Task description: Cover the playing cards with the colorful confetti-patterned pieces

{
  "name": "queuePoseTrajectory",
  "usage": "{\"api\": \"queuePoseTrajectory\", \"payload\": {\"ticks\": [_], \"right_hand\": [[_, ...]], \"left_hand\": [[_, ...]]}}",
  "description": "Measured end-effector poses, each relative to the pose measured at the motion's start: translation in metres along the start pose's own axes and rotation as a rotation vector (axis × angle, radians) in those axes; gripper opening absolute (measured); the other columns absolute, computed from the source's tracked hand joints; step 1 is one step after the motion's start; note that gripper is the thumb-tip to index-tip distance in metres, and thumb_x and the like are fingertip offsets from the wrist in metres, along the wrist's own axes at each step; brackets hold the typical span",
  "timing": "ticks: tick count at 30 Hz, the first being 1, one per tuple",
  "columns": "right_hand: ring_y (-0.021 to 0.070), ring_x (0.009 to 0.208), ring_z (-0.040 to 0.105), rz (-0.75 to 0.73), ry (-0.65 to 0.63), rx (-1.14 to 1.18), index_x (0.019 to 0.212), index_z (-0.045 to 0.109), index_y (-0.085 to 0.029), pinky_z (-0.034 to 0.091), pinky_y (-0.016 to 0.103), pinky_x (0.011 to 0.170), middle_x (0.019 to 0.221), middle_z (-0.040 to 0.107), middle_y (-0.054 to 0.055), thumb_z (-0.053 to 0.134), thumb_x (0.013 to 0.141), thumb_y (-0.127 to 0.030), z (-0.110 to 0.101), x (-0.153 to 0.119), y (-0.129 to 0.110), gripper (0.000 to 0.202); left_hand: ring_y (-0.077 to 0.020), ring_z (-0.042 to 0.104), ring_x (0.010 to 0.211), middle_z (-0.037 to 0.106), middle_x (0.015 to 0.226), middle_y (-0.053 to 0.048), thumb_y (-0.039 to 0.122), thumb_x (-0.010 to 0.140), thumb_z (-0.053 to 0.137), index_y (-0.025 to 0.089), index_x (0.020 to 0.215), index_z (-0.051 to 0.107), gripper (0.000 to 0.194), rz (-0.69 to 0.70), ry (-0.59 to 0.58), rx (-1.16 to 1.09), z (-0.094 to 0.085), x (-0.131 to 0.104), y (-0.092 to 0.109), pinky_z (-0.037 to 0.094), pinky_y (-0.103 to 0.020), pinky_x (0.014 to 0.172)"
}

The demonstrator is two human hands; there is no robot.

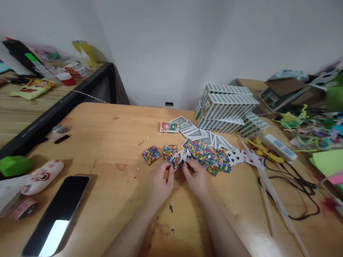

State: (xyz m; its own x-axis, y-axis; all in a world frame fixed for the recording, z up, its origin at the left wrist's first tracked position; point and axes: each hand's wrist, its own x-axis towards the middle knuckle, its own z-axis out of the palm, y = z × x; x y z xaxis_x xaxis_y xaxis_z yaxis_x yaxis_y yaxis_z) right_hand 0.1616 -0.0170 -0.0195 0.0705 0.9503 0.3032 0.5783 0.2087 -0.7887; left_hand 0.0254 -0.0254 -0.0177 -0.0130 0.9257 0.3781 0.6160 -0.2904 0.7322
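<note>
Near the middle of the table, my left hand pinches a picture playing card, its face tilted up towards me. My right hand has thumb and fingers closed at the right end of the same small group of cards; how many it grips is hidden. Two small stacks with a colourful, busy pattern, the left stack and the right stack, lie just beyond my left hand. Beyond my right hand spreads a heap of same-patterned cards, with grey-backed playing cards fanned out behind it.
A red-and-green card box lies behind the stacks. Striped long boxes are piled at the back right. A power strip, black cable and clear plastic strips lie right. A phone rests at left.
</note>
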Motion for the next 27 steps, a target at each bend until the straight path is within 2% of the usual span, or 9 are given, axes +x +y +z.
{"api": "queuePoseTrajectory", "payload": {"ticks": [5,17,22,25,27], "right_hand": [[0.0162,0.066,0.060,0.009,-0.017,-0.052,0.085,0.063,-0.019,0.045,0.026,0.062,0.077,0.066,0.004,0.042,0.080,-0.021,0.007,0.000,0.002,0.021],[0.0155,0.057,0.055,-0.032,-0.071,-0.404,0.075,0.051,-0.017,0.037,0.023,0.052,0.064,0.058,0.004,0.038,0.082,-0.020,0.022,-0.002,0.004,0.015],[0.0170,0.050,0.053,-0.076,-0.019,-0.601,0.069,0.050,-0.018,0.031,0.025,0.047,0.056,0.055,0.004,0.038,0.081,-0.021,0.028,-0.004,-0.002,0.018],[0.0173,0.047,0.052,-0.025,-0.009,-0.610,0.069,0.052,-0.017,0.030,0.026,0.045,0.054,0.055,0.005,0.037,0.081,-0.021,0.030,-0.004,-0.006,0.019],[0.0169,0.048,0.053,0.041,-0.006,-0.516,0.073,0.053,-0.016,0.031,0.025,0.045,0.056,0.057,0.004,0.037,0.082,-0.022,0.029,-0.004,-0.007,0.019]], "left_hand": [[-0.0146,0.060,0.071,0.064,0.076,-0.003,0.022,0.080,0.044,0.017,0.084,0.055,0.013,-0.003,-0.012,-0.002,0.000,0.003,-0.004,0.046,-0.025,0.065],[-0.0128,0.059,0.067,0.063,0.073,-0.002,0.021,0.079,0.045,0.017,0.080,0.055,0.011,-0.102,-0.010,-0.104,-0.002,0.007,-0.004,0.046,-0.023,0.063],[-0.0130,0.059,0.068,0.063,0.075,-0.002,0.022,0.079,0.045,0.017,0.081,0.055,0.011,-0.140,0.016,-0.119,0.001,0.006,-0.007,0.047,-0.023,0.064],[-0.0139,0.060,0.071,0.063,0.078,-0.004,0.022,0.079,0.045,0.017,0.085,0.055,0.013,-0.157,0.030,-0.109,0.003,0.005,-0.008,0.048,-0.025,0.067],[-0.0143,0.060,0.071,0.063,0.078,-0.004,0.023,0.079,0.045,0.017,0.085,0.055,0.013,-0.157,0.034,-0.113,0.004,0.005,-0.008,0.048,-0.026,0.067]]}}
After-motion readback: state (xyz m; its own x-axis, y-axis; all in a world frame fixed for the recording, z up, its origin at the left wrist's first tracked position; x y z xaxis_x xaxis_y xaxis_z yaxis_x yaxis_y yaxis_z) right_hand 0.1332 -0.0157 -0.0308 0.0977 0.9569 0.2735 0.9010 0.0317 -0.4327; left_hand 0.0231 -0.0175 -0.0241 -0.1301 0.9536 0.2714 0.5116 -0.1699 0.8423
